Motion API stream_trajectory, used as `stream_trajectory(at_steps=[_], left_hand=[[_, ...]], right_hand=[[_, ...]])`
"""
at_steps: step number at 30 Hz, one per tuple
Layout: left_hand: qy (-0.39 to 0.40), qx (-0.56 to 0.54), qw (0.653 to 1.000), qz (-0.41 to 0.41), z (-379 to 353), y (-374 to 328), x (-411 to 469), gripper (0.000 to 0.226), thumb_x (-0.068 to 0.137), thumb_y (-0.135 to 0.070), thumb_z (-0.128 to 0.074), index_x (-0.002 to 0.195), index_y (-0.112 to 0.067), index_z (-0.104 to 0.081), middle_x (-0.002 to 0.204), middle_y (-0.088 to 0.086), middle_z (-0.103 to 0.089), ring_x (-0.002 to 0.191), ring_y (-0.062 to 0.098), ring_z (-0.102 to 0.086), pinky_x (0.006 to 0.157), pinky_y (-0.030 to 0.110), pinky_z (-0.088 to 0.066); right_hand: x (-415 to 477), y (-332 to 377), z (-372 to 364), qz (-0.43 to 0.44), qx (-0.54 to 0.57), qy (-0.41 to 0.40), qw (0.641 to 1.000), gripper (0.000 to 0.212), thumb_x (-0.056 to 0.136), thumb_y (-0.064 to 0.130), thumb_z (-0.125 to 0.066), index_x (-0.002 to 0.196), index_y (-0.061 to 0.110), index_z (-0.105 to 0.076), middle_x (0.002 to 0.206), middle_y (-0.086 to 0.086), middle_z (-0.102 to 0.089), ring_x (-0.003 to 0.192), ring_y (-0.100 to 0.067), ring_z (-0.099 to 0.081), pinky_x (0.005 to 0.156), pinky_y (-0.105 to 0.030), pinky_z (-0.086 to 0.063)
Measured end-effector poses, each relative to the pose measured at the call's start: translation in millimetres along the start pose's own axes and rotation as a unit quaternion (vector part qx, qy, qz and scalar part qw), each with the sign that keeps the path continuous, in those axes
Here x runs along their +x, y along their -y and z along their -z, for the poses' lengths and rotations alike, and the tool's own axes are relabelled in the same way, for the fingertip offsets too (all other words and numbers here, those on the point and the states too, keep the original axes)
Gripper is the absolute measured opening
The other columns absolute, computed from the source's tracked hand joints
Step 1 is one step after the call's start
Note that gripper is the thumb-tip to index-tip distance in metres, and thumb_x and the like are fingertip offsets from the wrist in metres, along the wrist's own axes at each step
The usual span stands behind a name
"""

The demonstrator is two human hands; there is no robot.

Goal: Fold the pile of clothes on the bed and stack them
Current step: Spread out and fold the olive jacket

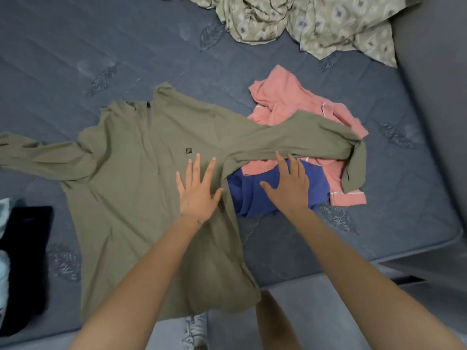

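Olive-green long-sleeved top (131, 173), small dark square logo (188, 150). Salmon-pink garment (280, 102) with white piping; blue garment (252, 195); black garment (25, 261). Bed (75, 59) slate blue, leaf motifs; sheet (316, 21) khaki, diamond-patterned.

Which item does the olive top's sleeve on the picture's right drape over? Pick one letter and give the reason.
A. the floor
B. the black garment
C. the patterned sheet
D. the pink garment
D: the sleeve of the olive top runs straight across the pink garment, whose fabric shows both above and below it.
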State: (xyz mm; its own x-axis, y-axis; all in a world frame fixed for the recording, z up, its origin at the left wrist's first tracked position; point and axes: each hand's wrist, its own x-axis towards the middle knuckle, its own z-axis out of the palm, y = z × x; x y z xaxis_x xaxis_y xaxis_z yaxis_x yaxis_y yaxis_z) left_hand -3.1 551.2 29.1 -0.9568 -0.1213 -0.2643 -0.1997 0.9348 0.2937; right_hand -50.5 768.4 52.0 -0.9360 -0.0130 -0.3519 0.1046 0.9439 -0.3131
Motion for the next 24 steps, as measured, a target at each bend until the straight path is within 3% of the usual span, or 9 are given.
stream_trajectory(at_steps=[8, 17, 24], left_hand=[[0.014, -0.021, 1.000, -0.005, -1.9, -76.6, 70.5, 0.076, 0.096, -0.045, -0.051, 0.155, -0.033, -0.006, 0.164, 0.005, 0.007, 0.151, 0.025, 0.005, 0.118, 0.053, 0.006], [0.077, -0.046, 0.995, -0.032, -20.7, -136.1, 117.5, 0.072, 0.099, -0.043, -0.046, 0.155, -0.034, -0.002, 0.164, -0.001, 0.005, 0.151, 0.019, 0.006, 0.119, 0.049, 0.007], [0.150, -0.070, 0.984, -0.068, -50.4, -158.2, 129.9, 0.065, 0.100, -0.039, -0.046, 0.155, -0.035, -0.010, 0.164, -0.001, -0.001, 0.151, 0.019, 0.001, 0.120, 0.046, -0.002]], right_hand=[[64.5, -32.5, 39.4, 0.048, 0.031, -0.022, 0.998, 0.080, 0.090, 0.039, -0.065, 0.155, 0.024, -0.020, 0.162, -0.012, -0.018, 0.149, -0.034, -0.012, 0.119, -0.047, -0.013], [121.2, -76.6, 55.8, 0.032, 0.000, -0.002, 0.999, 0.086, 0.090, 0.044, -0.064, 0.156, 0.029, -0.011, 0.164, -0.007, -0.004, 0.151, -0.029, 0.000, 0.121, -0.048, -0.007], [147.3, -117.4, 59.4, -0.006, 0.003, 0.017, 1.000, 0.087, 0.090, 0.047, -0.063, 0.156, 0.027, -0.012, 0.164, -0.009, -0.003, 0.151, -0.030, 0.000, 0.121, -0.050, -0.007]])
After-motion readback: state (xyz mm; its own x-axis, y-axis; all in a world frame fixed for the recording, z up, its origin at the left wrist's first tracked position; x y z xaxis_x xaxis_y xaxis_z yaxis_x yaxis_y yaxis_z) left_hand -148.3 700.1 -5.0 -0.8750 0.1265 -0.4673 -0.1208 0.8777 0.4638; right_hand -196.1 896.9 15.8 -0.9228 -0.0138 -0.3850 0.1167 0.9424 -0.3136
